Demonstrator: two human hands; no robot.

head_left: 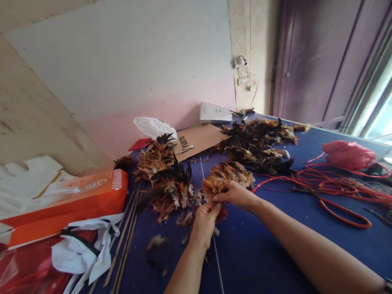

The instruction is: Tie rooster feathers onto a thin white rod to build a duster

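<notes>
Both my hands meet over the middle of a blue table (275, 245). My left hand (206, 222) is closed, its fingers pinching brown and orange feathers at its tips. My right hand (235, 194) is closed too, gripping a bunch of orange-brown feathers (225, 176) that fans out away from me. A dark brown and black feather pile (171, 190) lies just left of my hands. A few loose feathers (157, 245) lie near my left forearm.
A larger dark feather heap (257, 143) sits further back by a cardboard sheet (197, 141) and white box (212, 113). Red cords (339, 192) and a pink bag (349, 155) lie right. Thin sticks (124, 245), an orange box (70, 200) and white cloth (82, 253) lie left.
</notes>
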